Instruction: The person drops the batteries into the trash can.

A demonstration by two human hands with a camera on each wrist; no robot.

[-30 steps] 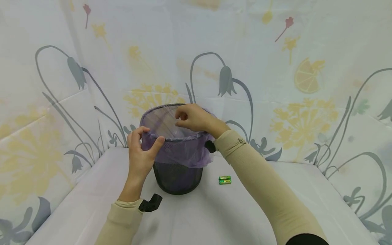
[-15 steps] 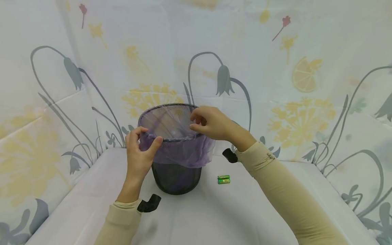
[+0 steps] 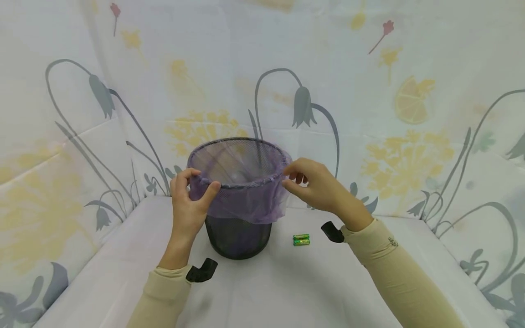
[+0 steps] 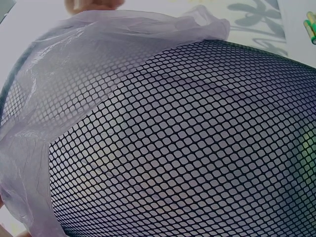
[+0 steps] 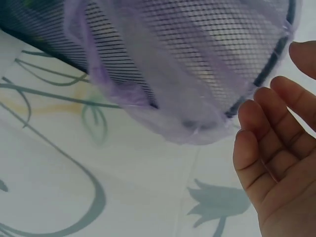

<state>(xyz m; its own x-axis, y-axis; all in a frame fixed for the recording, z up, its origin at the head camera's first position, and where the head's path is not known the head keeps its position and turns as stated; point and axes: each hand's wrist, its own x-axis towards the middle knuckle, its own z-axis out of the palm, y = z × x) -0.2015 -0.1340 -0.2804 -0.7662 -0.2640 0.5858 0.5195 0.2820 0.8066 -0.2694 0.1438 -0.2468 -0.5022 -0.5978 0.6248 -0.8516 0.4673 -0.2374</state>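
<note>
A black mesh trash can [image 3: 238,239] stands upright on the white surface. Its mouth wears a thin purple trash bag [image 3: 246,205], folded outward over the rim and hanging down the outside. My left hand [image 3: 189,207] grips the lined rim at the front left, index finger hooked over the edge and thumb at the front. Near the right side of the rim is my right hand [image 3: 313,184], with loosely bent fingers and nothing held. In the right wrist view its fingertips [image 5: 252,111] lie right by the rim, thumb apart from the fingers.
Two green batteries [image 3: 301,240] lie side by side on the white tabletop [image 3: 262,291], right of the trash can. Behind stands a pale cloth backdrop [image 3: 348,150] with printed flowers.
My right hand has moved from over the can's mouth out to the right side of the rim and lower. The left hand has stayed on the rim.
</note>
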